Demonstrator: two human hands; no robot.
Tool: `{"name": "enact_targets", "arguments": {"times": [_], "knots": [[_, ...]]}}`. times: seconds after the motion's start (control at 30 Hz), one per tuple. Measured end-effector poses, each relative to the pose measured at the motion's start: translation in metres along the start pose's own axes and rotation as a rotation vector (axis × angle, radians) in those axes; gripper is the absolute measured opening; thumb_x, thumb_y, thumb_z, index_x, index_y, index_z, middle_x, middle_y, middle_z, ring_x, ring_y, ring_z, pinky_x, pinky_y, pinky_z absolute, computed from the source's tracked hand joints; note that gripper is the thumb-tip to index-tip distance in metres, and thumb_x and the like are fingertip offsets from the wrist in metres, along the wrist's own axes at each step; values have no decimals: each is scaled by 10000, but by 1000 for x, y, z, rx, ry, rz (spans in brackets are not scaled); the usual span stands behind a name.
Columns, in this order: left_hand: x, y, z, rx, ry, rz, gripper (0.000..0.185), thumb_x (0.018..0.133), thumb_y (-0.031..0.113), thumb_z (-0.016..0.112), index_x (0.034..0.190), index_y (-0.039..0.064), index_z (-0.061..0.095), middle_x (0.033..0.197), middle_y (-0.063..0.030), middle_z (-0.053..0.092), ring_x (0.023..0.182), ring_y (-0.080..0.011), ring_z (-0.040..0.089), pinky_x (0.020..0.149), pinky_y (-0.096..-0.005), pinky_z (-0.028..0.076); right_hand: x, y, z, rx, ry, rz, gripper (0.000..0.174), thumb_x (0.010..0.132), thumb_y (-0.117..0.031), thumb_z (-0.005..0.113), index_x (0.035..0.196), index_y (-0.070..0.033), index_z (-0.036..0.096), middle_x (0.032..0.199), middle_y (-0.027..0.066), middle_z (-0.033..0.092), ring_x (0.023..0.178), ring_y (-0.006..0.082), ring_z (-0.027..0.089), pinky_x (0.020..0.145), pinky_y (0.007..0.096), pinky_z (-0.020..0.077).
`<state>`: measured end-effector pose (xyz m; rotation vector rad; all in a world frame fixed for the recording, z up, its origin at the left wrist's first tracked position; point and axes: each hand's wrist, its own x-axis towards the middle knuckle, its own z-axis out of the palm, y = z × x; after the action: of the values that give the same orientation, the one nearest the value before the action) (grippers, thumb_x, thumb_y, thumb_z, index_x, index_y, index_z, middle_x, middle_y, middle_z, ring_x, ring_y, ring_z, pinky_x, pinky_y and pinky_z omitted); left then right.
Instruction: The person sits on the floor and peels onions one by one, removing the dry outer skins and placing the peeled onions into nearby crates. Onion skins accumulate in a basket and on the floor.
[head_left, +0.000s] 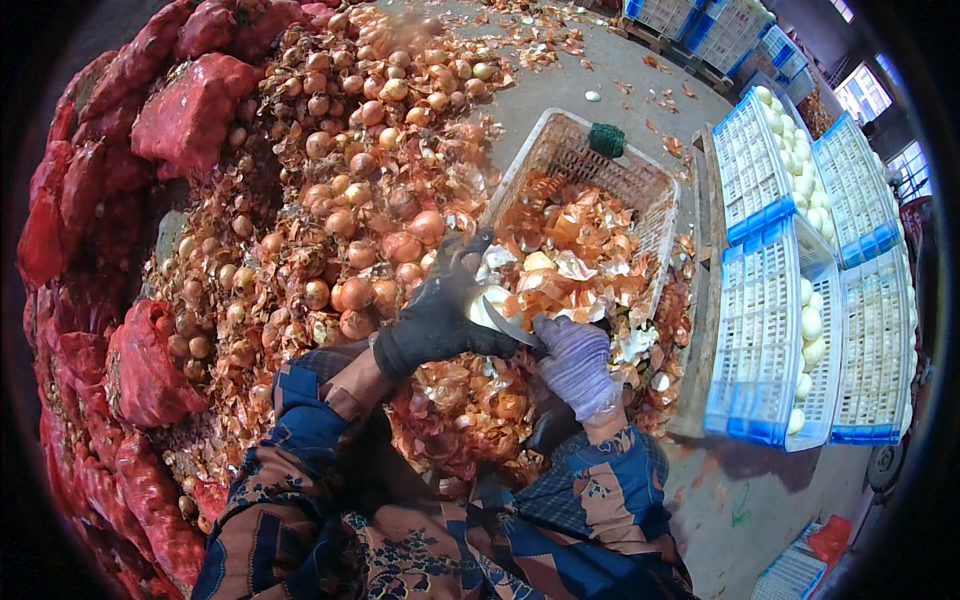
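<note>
My left hand (442, 319), in a dark glove, holds a partly peeled onion (486, 306) whose white flesh shows. In my right hand (576, 360), which wears a pale purple knit glove, is a knife (510, 324); its curved blade lies against the onion. Both hands are over the near end of a plastic crate (592, 169) that holds onion skins (592, 225). A green mesh scrubber or net bundle (606, 140) sits on the crate's far rim. More skins (476, 405) lie below my hands, near my lap.
Unpeeled onions (356, 292) and loose skins spread in a large heap at the left, with red mesh sacks (195, 112) beyond. At the right, white and blue crates (757, 330) of peeled onions (812, 322) are stacked beside a wooden pallet (697, 352).
</note>
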<state>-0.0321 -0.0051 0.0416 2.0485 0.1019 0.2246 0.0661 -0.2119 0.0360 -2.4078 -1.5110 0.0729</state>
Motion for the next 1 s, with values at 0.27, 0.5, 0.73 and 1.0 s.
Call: {"name": "enact_targets", "arguments": {"times": [0.27,0.5,0.73,1.0], "knots": [[-2,2,-11,-198,-148,-69,1213,532,50,881,1495,93,144,1517,-61,145,1229,-180,426,993,-336,424,2,36,18,820,153,694,164,845,-121,623,957,-2,623,736,90,632,607,166,622,494,269,492],[-7,12,-4,-423,-96,11,1175,544,425,895,1434,-3,257,1383,-180,375,1344,-308,180,1123,-429,134,-15,-18,1,1414,191,577,386,834,-295,689,1031,32,633,742,86,643,555,130,610,462,234,489],[-36,75,-6,-360,79,50,1000,622,159,881,1403,-7,279,1244,-136,467,1085,-236,541,865,-341,505,-45,-91,-31,1585,451,493,414,831,-208,695,1139,42,577,881,98,653,717,192,624,558,279,512],[-101,108,27,-1099,100,-163,678,772,264,721,1313,18,394,1162,-122,549,1032,-223,574,876,-357,489,-92,-151,-67,1899,489,739,277,849,-176,669,1028,22,595,779,111,638,578,189,631,476,309,573]]}}
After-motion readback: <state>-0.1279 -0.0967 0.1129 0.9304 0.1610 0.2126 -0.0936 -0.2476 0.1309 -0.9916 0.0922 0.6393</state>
